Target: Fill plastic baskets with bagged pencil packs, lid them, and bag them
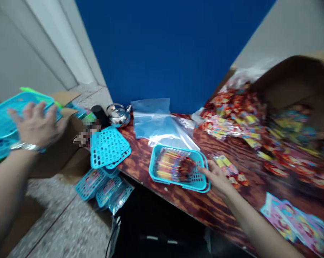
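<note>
My left hand (37,125), with a silver watch at the wrist, reaches to the far left with fingers spread onto a stack of turquoise plastic baskets (6,114) over a cardboard box (62,143). My right hand (218,177) rests on the wooden table (183,200), fingers touching the right rim of a turquoise basket (178,166) filled with colourful packets. The picture is blurred by motion.
Turquoise lids (108,147) lie at the table's left end, with filled, wrapped baskets (102,184) below them. Clear plastic bags (159,125), a metal teapot (119,114) and a dark cup (98,113) stand at the back. Heaps of colourful packets (239,111) cover the right side. Pink cards (293,218) lie near the front.
</note>
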Demonstrator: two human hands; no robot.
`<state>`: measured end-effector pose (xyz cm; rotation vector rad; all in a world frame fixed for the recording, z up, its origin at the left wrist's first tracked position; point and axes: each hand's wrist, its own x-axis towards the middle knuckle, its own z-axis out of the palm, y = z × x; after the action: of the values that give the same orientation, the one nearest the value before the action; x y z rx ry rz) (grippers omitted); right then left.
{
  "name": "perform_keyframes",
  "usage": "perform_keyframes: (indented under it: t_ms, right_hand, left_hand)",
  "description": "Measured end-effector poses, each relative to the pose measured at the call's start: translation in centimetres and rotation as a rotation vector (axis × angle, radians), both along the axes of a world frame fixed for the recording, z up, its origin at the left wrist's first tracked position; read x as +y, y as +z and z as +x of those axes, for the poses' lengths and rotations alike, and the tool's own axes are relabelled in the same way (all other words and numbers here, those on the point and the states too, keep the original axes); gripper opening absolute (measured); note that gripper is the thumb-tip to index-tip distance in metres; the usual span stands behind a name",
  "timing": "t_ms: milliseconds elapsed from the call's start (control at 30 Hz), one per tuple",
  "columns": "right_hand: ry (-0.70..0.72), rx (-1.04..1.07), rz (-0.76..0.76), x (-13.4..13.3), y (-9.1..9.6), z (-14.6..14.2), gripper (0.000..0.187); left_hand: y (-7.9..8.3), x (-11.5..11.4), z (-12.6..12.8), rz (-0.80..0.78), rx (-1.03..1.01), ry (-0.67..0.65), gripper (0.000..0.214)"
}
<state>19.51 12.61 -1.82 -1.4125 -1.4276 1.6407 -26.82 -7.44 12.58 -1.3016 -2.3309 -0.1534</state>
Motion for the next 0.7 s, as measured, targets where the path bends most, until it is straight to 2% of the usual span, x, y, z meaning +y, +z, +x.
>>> perform_keyframes:
  t_ms: [67,200,333,533,600,700]
  right_hand:
    - [0.001,-0.02,-0.022,0.2,-0.3,-0.2,0.043]
    - [0.024,-0.037,-0.043,0.3,-0.3,0.0,0.05]
    - [0.093,-0.085,0.066,0.3,-0.3,0.3,0.048]
    - [0.231,-0.164,0.255,-0.6,-0.8,-0.5,0.035]
    - [0.301,-0.161,0.327,-0.9,-0.6,-0.8,0.034]
    - [0.416,-0.266,0.423,0.2,-0.2,-0.5,0.034]
  left_hand:
    - [-1.2,1.5,0.9,0.045,0.048,-0.044,0.055]
    - [-2.3,3.3,3.2,-0.053,0.028,-0.226,0.055]
    - [-2.4,4.3,6.0,-0.062,0.001,-0.352,0.049]
    - [-3.0,5.9,10.9,-0.021,-0.048,-0.55,0.041]
    - [-4.0,6.3,13.2,0.005,-0.076,-0.671,0.04]
    - [-6.6,6.7,17.2,0.033,-0.138,-0.899,0.049]
